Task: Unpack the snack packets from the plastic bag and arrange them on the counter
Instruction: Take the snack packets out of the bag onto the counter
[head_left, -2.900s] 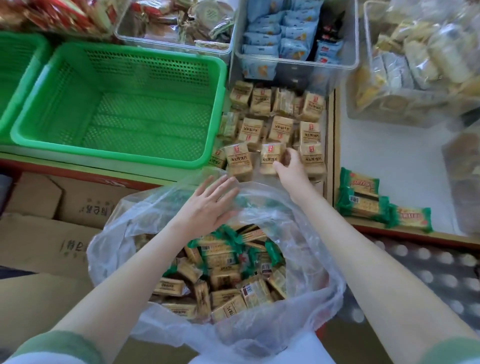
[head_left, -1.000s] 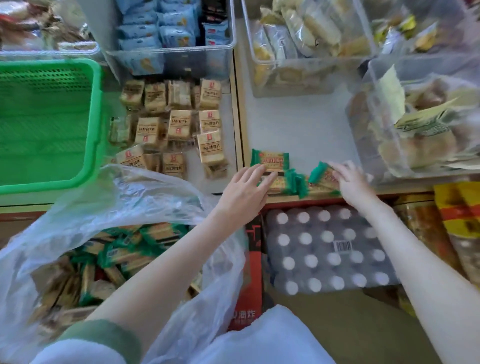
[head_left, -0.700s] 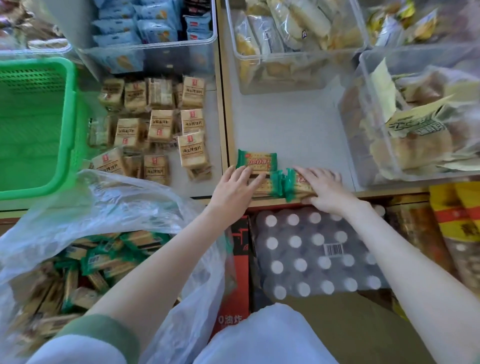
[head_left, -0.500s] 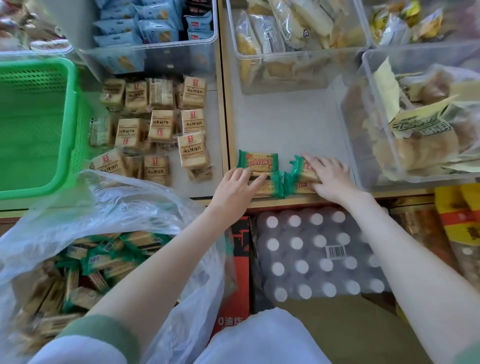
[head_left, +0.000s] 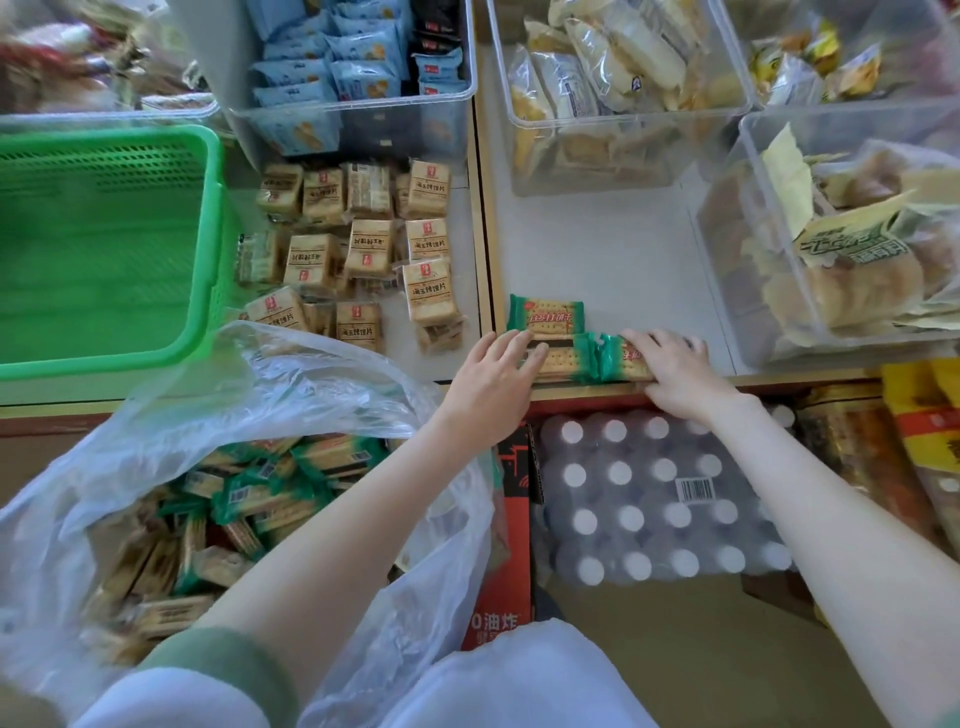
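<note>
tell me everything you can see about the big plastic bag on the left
The plastic bag is thin, clear, crinkled film. Its mouth gapes wide open upward. It sits low at the left, below the counter, and its far rim rises past the counter's front edge beside the green basket. Inside lies a loose heap of snack packets, tan with green ends. The person's left forearm crosses above its right side.
</note>
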